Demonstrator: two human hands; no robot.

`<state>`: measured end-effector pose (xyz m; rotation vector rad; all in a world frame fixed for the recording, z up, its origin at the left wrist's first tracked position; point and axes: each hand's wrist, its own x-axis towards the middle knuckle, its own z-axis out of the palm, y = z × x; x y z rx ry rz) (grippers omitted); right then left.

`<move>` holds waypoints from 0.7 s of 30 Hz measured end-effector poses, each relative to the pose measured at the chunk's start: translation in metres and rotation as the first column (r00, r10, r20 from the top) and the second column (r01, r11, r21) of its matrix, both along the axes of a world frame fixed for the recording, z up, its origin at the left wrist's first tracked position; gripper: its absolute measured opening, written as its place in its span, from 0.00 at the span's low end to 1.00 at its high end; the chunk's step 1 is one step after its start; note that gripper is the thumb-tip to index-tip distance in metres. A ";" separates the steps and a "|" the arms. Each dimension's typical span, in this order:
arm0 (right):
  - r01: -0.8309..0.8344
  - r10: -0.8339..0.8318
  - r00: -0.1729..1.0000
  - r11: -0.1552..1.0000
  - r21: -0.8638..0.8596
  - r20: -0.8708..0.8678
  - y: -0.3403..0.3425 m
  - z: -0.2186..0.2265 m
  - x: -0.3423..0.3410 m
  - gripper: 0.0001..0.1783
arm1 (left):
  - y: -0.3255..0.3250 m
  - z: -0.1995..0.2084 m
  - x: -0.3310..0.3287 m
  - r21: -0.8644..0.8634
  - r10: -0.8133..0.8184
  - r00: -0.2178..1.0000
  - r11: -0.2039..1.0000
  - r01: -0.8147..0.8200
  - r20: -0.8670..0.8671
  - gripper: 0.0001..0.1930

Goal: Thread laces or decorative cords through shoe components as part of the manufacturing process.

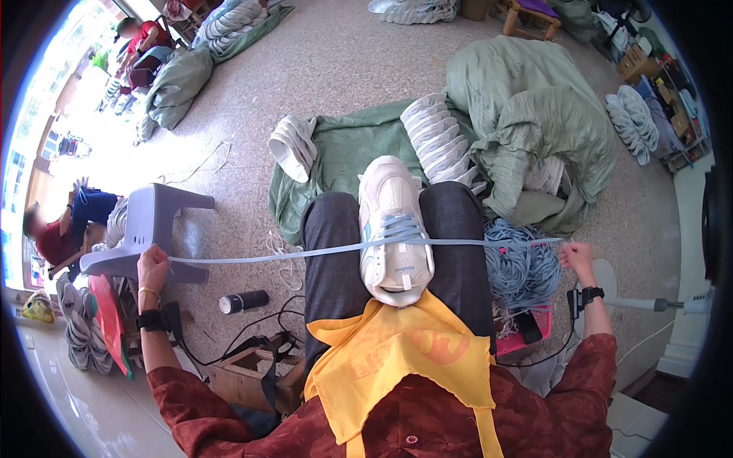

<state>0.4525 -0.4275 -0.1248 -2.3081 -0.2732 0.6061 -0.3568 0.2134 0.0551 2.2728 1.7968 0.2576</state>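
Note:
A white shoe point(384, 191) with light blue side marks rests between my knees, toe pointing away from me. A pale blue shoelace point(328, 249) is threaded through part of its eyelets. Its two ends run out sideways, stretched nearly straight. My left hand point(153, 267), at the far left beside the stool, is closed on one lace end. Out to the right, my right hand point(576, 258) is closed on the other end. Below the lace on the right lies a heap of blue laces point(523, 276) in a pink basket point(534, 330).
A grey plastic stool point(145, 229) stands left, with a black cylinder point(244, 301) on the floor nearby. Nested white shoe pieces point(439, 141) lie on a green sheet point(343, 145) before a bulky green sack point(534, 107). Two other people sit at the left.

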 end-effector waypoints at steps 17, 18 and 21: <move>-0.401 0.605 0.662 0.785 0.473 -0.443 0.184 0.151 -0.215 0.15 | -0.163 -0.019 0.201 -0.736 0.023 0.862 0.533 0.418 0.506 0.03; -0.423 0.627 0.645 0.769 0.479 -0.438 0.194 0.154 -0.227 0.14 | -0.179 -0.018 0.217 -0.730 0.027 0.857 0.537 0.423 0.515 0.03; -0.511 0.660 0.686 0.736 0.445 -0.305 0.222 0.165 -0.246 0.13 | -0.201 -0.004 0.241 -0.755 0.094 0.798 0.406 0.515 0.595 0.04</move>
